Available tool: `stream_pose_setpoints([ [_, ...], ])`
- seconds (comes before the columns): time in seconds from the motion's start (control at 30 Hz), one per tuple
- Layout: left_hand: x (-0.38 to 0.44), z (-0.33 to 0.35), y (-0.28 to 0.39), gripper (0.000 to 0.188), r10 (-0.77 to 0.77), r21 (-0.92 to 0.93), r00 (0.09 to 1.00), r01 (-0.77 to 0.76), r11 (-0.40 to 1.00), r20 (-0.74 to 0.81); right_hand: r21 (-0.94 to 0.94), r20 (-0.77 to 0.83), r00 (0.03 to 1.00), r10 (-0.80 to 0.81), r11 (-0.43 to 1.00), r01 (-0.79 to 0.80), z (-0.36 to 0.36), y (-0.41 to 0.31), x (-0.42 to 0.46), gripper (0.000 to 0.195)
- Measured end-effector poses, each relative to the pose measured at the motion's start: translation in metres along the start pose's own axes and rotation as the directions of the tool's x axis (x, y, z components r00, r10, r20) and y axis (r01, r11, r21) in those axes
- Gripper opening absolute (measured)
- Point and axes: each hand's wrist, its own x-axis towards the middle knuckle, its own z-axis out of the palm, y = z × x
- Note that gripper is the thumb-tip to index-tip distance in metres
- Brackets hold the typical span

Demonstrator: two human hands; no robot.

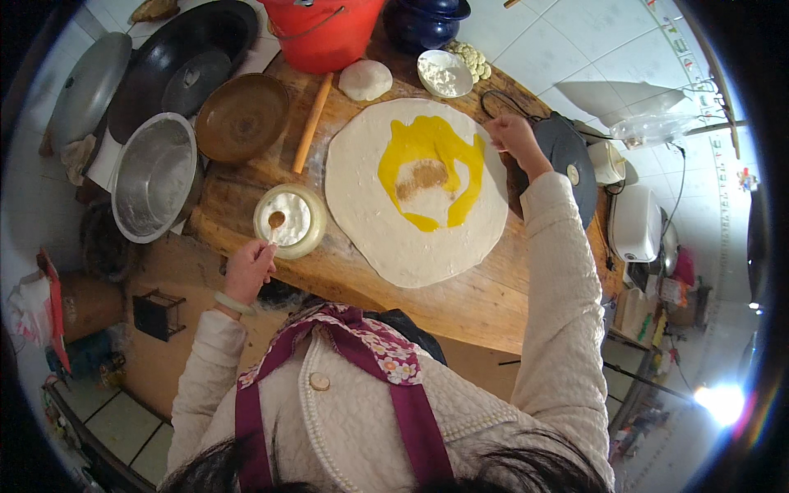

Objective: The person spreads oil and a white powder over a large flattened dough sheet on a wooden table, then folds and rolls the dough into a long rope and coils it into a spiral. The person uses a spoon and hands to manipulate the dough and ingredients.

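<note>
My left hand (248,266) grips a small spoon (275,233) by its handle. Brown powder fills the spoon's bowl, which is over an open jar (319,225) of white powder. To the right, a large round sheet of dough (370,228) lies flat on the wooden table. Yellow oil (394,145) forms an uneven ring on the dough, and a patch of brown powder (425,174) lies inside that ring. My right hand (515,140) is at the dough's right edge with curled fingers; whether they pinch the edge cannot be made out.
A rolling pin (313,123), a dough ball (365,80) and a bowl of white flour (445,74) sit behind the sheet. A metal basin (154,179), brown pan (242,117) and red bucket (323,34) stand at left and back. A black round appliance (561,166) borders the right.
</note>
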Motion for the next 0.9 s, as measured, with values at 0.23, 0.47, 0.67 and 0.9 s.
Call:
stream_pose_setpoints([
  [0.23, 0.003, -0.009, -0.004, 0.023, 0.056, 0.112, 0.998, -0.052, 0.992, -0.031, 0.290, 0.088, 0.974, 0.207, 0.930, -0.224, 0.015, -0.026, -0.069, 0.008],
  [0.47, 0.007, -0.013, -0.003, 0.027, 0.128, 0.137, 0.992, -0.125, 0.983, -0.015, 0.076, 0.208, 0.976, 0.067, 0.994, -0.085, 0.031, -0.010, -0.081, 0.024],
  [0.67, 0.002, -0.015, -0.008, 0.031, 0.140, 0.048, 0.988, -0.137, 0.989, -0.068, -0.291, 0.268, 0.911, -0.313, 0.875, 0.387, 0.118, -0.064, -0.117, 0.024],
  [0.9, -0.018, -0.028, 0.003, 0.030, 0.093, -0.171, 0.984, -0.119, 0.978, -0.150, -0.150, 0.665, 0.599, -0.447, 0.705, 0.693, 0.285, -0.145, -0.146, 0.019],
])
